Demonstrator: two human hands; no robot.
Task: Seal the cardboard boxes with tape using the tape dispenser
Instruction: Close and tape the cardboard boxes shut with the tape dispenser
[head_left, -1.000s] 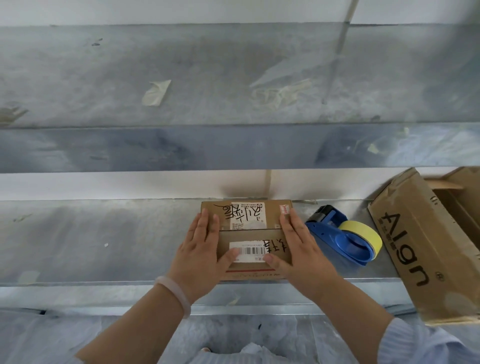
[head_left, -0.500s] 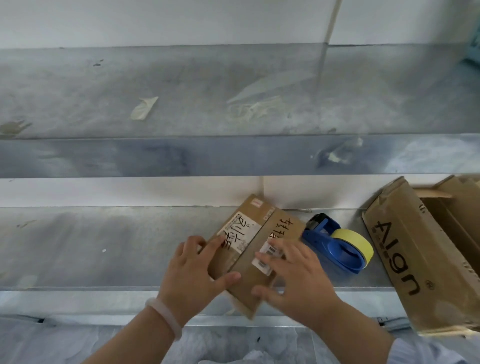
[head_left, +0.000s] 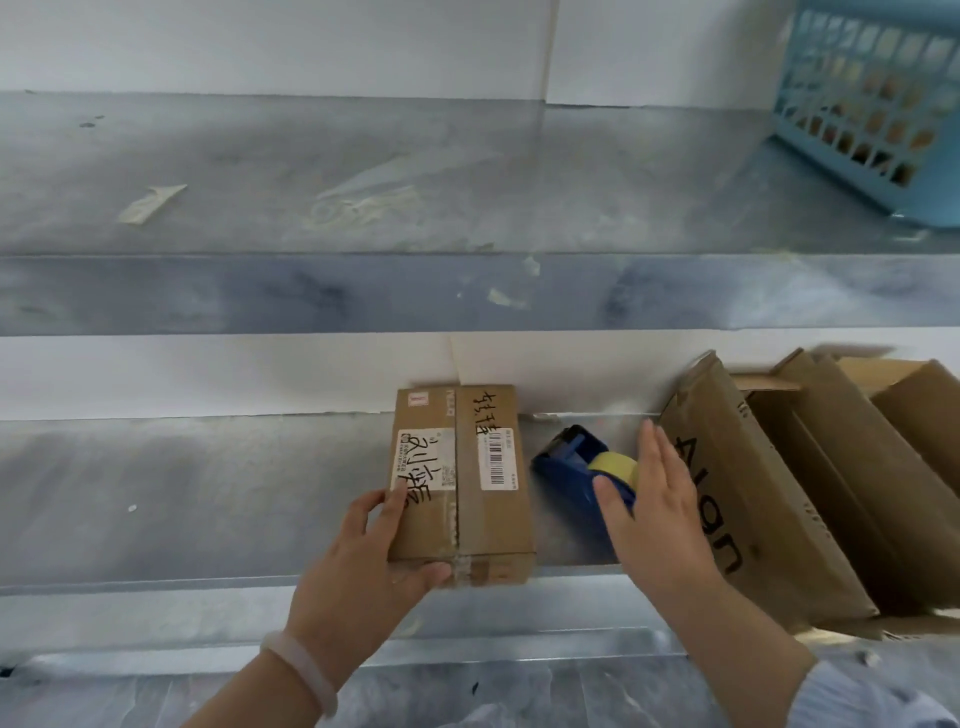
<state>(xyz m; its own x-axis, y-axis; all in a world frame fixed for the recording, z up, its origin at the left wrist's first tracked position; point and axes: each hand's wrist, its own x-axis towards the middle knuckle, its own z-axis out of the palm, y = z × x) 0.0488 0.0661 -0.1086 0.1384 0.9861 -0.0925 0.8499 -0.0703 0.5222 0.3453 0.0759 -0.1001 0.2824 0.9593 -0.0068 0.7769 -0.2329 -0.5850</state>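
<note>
A small cardboard box with white labels and black handwriting lies on the lower metal shelf, its long side pointing away from me and its flap seam running down the middle. My left hand grips its near left corner, thumb under the front edge. To the right lies a blue tape dispenser with a yellow tape roll. My right hand hovers open over the dispenser's near end, fingers spread, partly hiding it.
A large open cardboard box printed "Align" leans at the right of the shelf, with more open boxes behind it. A blue plastic basket stands on the upper shelf, where tape scraps are stuck.
The small box has been turned a quarter turn, from lying crosswise to pointing away from me. My right hand has left the box and moved right over the tape dispenser.
</note>
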